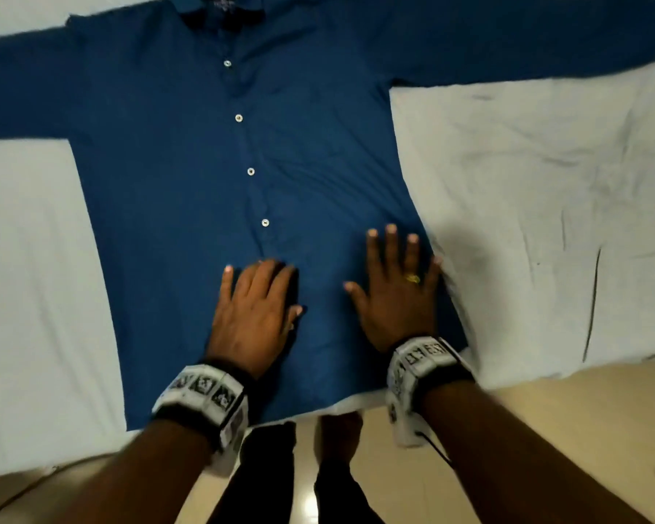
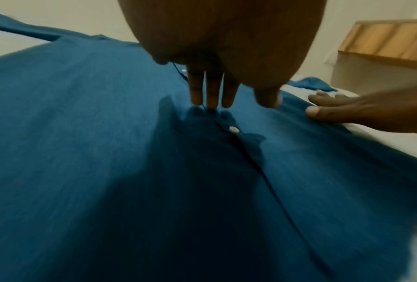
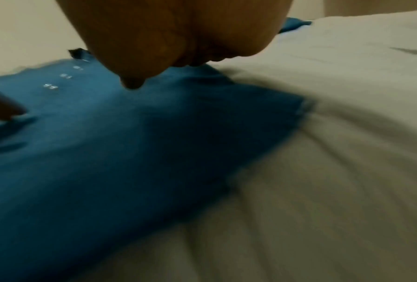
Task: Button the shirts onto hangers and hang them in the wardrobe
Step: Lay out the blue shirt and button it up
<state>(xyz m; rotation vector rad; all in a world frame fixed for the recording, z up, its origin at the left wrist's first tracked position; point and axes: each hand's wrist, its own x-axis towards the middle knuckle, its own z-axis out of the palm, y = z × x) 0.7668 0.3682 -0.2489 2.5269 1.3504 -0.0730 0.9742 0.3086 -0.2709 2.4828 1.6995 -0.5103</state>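
Both the left hand (image 1: 252, 310) and right hand (image 1: 396, 287) lay flat with open fingers on the blue shirt (image 1: 190, 175); pushing sideways could bunch it up.

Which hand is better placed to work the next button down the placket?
Left, probably. The left hand lies on the shirt right at the placket, fingertips just below the lowest visible button. The right hand lies spread flat nearer the shirt's side edge, better suited to holding the cloth.

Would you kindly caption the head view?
Both hands, left hand and right hand, press flat on a blue shirt spread on a bed.
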